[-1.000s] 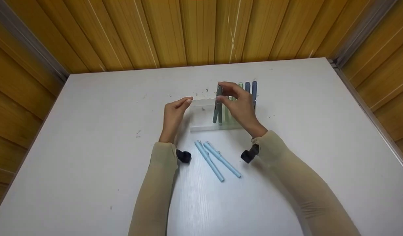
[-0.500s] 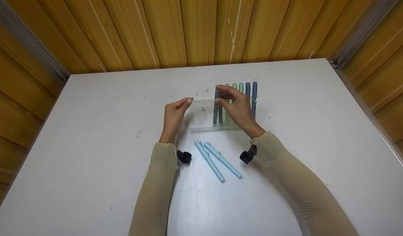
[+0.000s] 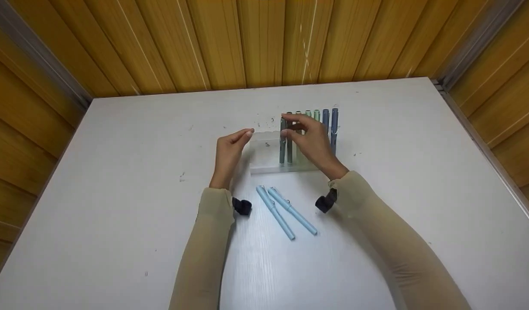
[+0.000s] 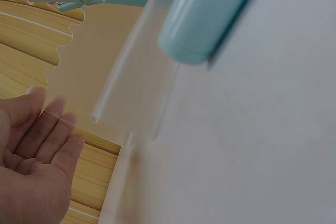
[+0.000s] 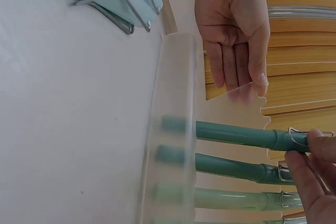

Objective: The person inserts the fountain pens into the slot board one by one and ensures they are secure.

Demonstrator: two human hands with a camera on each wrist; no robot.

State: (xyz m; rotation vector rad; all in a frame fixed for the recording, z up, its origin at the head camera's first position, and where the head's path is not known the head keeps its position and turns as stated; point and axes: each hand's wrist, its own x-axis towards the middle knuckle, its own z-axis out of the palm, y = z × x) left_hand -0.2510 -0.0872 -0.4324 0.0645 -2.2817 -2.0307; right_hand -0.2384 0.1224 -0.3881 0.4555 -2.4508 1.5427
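Observation:
My right hand (image 3: pixel 314 142) pinches the cap end of a dark green pen (image 5: pixel 236 134), which stands upright with its lower end behind the front lip of a clear pen stand (image 3: pixel 264 169). Beside it, a second dark green pen (image 5: pixel 231 167) rests in the stand. Further right are light green pens (image 5: pixel 231 199) and two dark blue pens (image 3: pixel 334 125), partly behind my right hand. With thumb and fingertips my left hand (image 3: pixel 229 153) holds the stand's left edge; the wavy-topped back plate (image 4: pixel 100 56) shows between them in the left wrist view.
Two light blue pens (image 3: pixel 275 212) lie slanted on the white table (image 3: pixel 118 206), between my forearms and in front of the stand. A yellow wood-panelled wall (image 3: pixel 264 43) rises behind the table, with side walls left and right.
My right hand has moved slightly left and down with the dark green pen, which has gone from tilted to nearly upright, parallel to its neighbour. My left hand stays at the stand's edge.

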